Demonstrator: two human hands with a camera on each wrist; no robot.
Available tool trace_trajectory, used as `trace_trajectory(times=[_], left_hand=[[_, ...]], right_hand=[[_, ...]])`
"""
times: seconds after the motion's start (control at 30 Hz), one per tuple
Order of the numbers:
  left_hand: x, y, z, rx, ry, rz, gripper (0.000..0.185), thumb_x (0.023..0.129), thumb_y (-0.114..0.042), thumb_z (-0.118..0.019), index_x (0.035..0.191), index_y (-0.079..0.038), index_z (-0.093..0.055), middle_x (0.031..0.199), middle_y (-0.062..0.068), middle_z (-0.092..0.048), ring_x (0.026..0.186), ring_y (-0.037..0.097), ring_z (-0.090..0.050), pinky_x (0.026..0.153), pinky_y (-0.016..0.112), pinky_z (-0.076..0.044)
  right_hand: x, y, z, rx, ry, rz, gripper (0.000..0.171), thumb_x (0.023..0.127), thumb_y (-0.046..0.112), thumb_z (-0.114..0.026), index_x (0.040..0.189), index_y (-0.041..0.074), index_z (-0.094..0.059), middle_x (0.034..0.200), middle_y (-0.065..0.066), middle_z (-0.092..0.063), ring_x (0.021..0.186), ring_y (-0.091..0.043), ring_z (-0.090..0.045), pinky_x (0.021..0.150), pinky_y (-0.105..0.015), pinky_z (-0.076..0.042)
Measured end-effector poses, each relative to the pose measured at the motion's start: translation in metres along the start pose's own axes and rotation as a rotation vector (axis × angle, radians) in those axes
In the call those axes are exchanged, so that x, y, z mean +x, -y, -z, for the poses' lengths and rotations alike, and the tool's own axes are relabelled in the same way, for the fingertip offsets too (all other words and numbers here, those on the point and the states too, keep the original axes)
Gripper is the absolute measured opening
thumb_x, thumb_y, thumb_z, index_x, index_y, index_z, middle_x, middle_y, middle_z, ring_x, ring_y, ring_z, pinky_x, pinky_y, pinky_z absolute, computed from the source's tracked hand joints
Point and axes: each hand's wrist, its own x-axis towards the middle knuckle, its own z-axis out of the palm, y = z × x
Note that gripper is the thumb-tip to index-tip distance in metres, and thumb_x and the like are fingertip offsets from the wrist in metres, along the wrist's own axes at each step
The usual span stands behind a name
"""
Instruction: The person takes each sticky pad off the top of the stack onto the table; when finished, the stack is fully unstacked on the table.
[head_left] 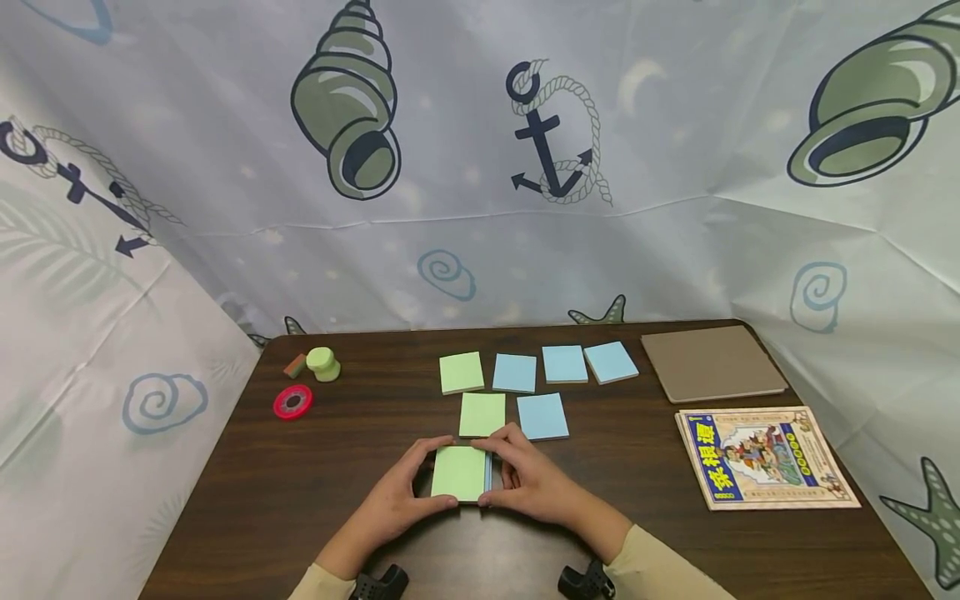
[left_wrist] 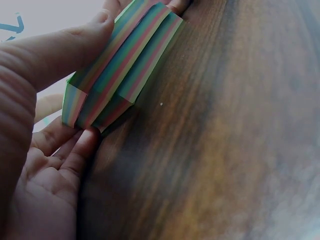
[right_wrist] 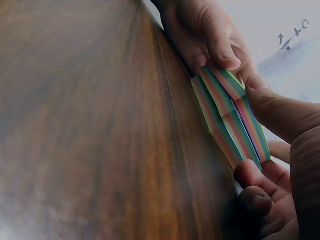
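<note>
Between both hands sits a stack of sticky note pads (head_left: 459, 473), light green on top, with a blue edge showing at its right. My left hand (head_left: 393, 500) grips the left side, thumb at the near corner and fingers at the far one. The right side is held by my right hand (head_left: 542, 487) in a similar way. In the left wrist view the stacked pads (left_wrist: 132, 60) show striped, many-coloured edges in several layers. The right wrist view shows the stack (right_wrist: 230, 112) with slightly uneven layers. Just beyond lies another green pad (head_left: 482, 412), beside a blue pad (head_left: 543, 417).
Farther back lie a green pad (head_left: 461, 372) and blue pads (head_left: 514, 373), (head_left: 565, 364), (head_left: 611, 362). At left are a red ring (head_left: 292, 402), a green knob-shaped object (head_left: 323, 364) and a small brownish block (head_left: 296, 367). A brown board (head_left: 712, 362) and illustrated booklets (head_left: 768, 458) lie right.
</note>
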Motion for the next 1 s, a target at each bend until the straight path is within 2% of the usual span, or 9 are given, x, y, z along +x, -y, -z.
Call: trace_trajectory(times=[0.2, 0.43, 0.77, 1.0], left_hand=[[-0.0004, 0.0009, 0.0, 0.01, -0.009, 0.004, 0.089, 0.087, -0.049, -0.092, 0.162, -0.032, -0.047, 0.155, -0.012, -0.055, 0.14, 0.013, -0.054, 0.119, 0.039, -0.046], [-0.0002, 0.0009, 0.0, 0.014, -0.003, 0.011, 0.089, 0.086, -0.049, -0.092, 0.162, -0.033, -0.048, 0.155, -0.012, -0.055, 0.142, 0.013, -0.054, 0.12, 0.038, -0.045], [-0.0009, 0.0017, -0.0006, 0.002, 0.004, -0.002, 0.089, 0.087, -0.049, -0.091, 0.162, -0.032, -0.046, 0.154, -0.009, -0.055, 0.136, 0.016, -0.058, 0.113, 0.035, -0.049], [-0.0016, 0.0031, -0.0011, -0.034, -0.002, 0.033, 0.092, 0.087, -0.046, -0.093, 0.163, -0.034, -0.044, 0.155, -0.005, -0.056, 0.131, 0.024, -0.063, 0.105, 0.037, -0.054]], right_hand=[[0.0012, 0.002, 0.0006, -0.043, 0.025, -0.048, 0.086, 0.09, 0.031, -0.091, 0.163, 0.014, -0.048, 0.136, -0.014, -0.05, 0.072, -0.006, -0.054, 0.065, -0.018, -0.051], [0.0014, 0.0053, -0.0006, -0.061, 0.033, -0.139, 0.088, 0.089, 0.036, -0.092, 0.163, 0.018, -0.049, 0.138, -0.007, -0.049, 0.075, -0.013, -0.058, 0.068, -0.018, -0.052], [-0.0003, 0.0035, -0.0009, -0.028, 0.016, -0.113, 0.077, 0.089, 0.035, -0.093, 0.155, 0.02, -0.056, 0.128, -0.009, -0.052, 0.076, -0.017, -0.061, 0.068, -0.02, -0.053], [-0.0012, 0.0024, 0.0, -0.014, 0.011, -0.113, 0.077, 0.089, 0.035, -0.093, 0.153, 0.031, -0.05, 0.13, -0.007, -0.05, 0.08, -0.016, -0.062, 0.066, -0.021, -0.053]])
